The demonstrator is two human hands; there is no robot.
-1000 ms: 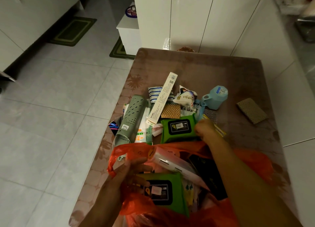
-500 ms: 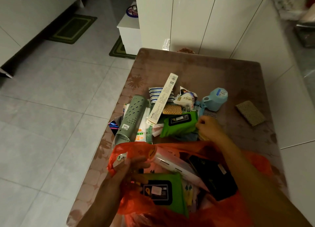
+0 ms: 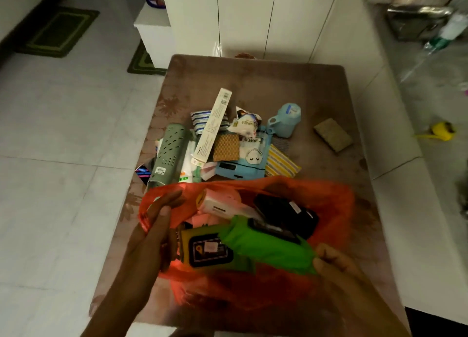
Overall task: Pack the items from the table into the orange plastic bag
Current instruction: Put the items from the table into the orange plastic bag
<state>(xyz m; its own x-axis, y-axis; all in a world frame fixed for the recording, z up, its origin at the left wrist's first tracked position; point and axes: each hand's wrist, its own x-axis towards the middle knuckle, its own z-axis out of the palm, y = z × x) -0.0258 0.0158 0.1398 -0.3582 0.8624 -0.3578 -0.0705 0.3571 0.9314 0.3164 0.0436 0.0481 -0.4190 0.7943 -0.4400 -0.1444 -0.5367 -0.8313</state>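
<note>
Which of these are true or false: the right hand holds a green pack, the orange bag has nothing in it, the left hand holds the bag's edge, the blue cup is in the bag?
1. The right hand holds a green pack over the orange bag. True.
2. The bag has nothing in it. False: another green pack and a black packet lie inside.
3. The left hand holds the bag's edge. True.
4. The blue cup is in the bag. False: it lies on the table.
</note>
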